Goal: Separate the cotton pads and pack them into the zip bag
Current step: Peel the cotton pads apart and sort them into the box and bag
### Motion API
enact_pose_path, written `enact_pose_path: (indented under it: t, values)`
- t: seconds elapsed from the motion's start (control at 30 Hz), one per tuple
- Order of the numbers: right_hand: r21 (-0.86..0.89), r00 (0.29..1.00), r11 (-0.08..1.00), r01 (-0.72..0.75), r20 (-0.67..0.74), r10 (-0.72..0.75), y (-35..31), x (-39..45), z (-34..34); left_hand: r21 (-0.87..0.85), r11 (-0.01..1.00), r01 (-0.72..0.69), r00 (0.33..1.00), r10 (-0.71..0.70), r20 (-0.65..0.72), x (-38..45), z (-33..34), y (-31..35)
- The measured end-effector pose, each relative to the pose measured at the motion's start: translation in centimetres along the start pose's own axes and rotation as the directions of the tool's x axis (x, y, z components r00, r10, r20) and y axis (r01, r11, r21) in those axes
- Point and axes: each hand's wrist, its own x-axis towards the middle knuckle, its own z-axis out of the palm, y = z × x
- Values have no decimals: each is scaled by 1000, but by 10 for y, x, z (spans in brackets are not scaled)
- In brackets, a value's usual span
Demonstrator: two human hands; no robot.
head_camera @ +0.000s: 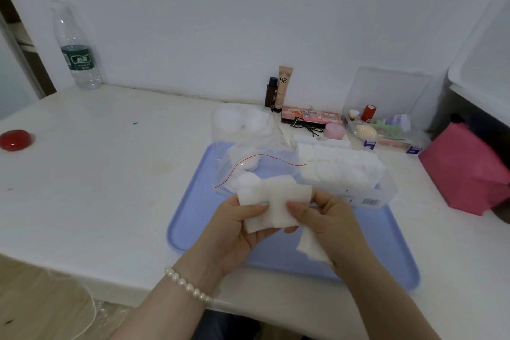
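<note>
Presently, head view, one item per entry. Cotton pads (271, 203): a small square stack held above the near half of the blue tray (193, 218), raised clear of it, likely so the layers can be peeled apart freely. Left hand (237, 229): thumb and fingers pinching the stack's left side, steadying it. Right hand (328, 218): thumb and fingers pinching the stack's right side, with a separated pad (313, 247) tucked under the palm and hanging down, probably kept there until several are ready to pack. Zip bag (248, 157): clear, red seal line, lying across the tray's far edge with its mouth toward the hands, apparently so pads can go straight in; round white pads already show inside. Clear box (358, 188) of further square pads: on the tray's far right corner, just beside the bag, within reach as the supply. Table (96, 160), far edge: water bottle (78, 47) at the far left corner; BB tube (284, 88), dark bottle (271, 91), palette (311, 116) and organiser (386, 124) toward the far right. Red round object (15, 140): left edge. Pink bag (466, 171): right edge.
</note>
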Motion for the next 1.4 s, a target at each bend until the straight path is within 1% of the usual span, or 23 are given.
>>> enact_pose_path:
  t: [0.1,0.23,0.3,0.4,0.47,0.53,0.6,0.67,0.77,0.83,1.0,1.03,1.07,1.1,1.13,1.17,1.2,1.23,1.27,1.3,1.33,1.37,1.4]
  values:
    - [-67,999,997,32,-28,-34,-1,-1,3,-2,1000,-3,1000,3,-6,0,-1,-1]
    - [-100,997,994,49,-62,-55,0,-2,6,-42,999,-4,1000,5,5,-2,-1,-2]
    - [-132,994,989,61,-85,-73,3,-2,7,-29,1000,-11,1000,11,16,-3,0,-2]
    - [-296,976,950,98,-159,-150,9,0,9,49,998,-29,999,30,-27,-3,2,-6]
    - [-400,949,904,151,-197,-245,11,-2,8,64,997,-33,998,37,-57,-3,1,-7]
    - [-436,914,861,260,-177,-365,10,-3,4,64,997,-36,997,40,-59,-3,1,-7]
    - [-445,901,833,328,-117,-418,5,-3,0,85,995,-44,998,48,-50,-3,1,-5]
    - [-471,907,813,343,-58,-416,1,1,-4,112,992,-52,998,56,-33,-4,2,-3]
    - [-515,930,798,313,-5,-368,-2,5,-8,127,990,-58,998,60,-16,-5,3,-2]
    - [-506,935,806,307,2,-355,-4,6,-8,131,990,-58,998,61,-18,-6,3,-2]
    - [-520,919,785,337,-1,-395,1,8,-9,136,989,-62,997,69,-45,-6,2,-2]
    - [-530,900,765,366,-8,-436,4,8,-8,136,989,-63,996,71,-51,-6,2,-3]
    - [-569,853,705,423,-11,-521,7,8,-7,131,989,-63,996,71,-56,-6,2,-3]
    - [-638,770,590,495,8,-638,10,7,-7,119,991,-61,996,69,-60,-6,2,-3]
    - [-708,667,443,551,54,-743,14,6,-6,101,993,-56,996,62,-61,-6,3,-3]
    - [-749,568,308,587,109,-816,19,6,-6,80,996,-46,997,51,-57,-6,4,-2]
    - [-759,494,218,613,153,-856,24,5,-7,56,998,-34,998,37,-53,-6,5,-2]
    - [-741,455,186,645,177,-873,27,6,-7,32,999,-22,998,23,-50,-6,6,-1]
    - [-711,442,189,677,188,-877,30,5,-7,15,1000,-12,999,13,-52,-5,7,0]
    - [-676,451,215,705,193,-871,32,5,-8,6,1000,-7,998,7,-62,-5,8,0]
    - [-635,498,283,719,186,-847,31,3,-8,5,1000,-4,997,4,-73,-5,8,1]
    - [-579,582,407,706,146,-800,27,0,-7,6,1000,-3,996,4,-85,-4,7,0]
    - [-507,692,572,645,69,-719,22,-3,-6,7,1000,-3,996,3,-93,-3,6,0]
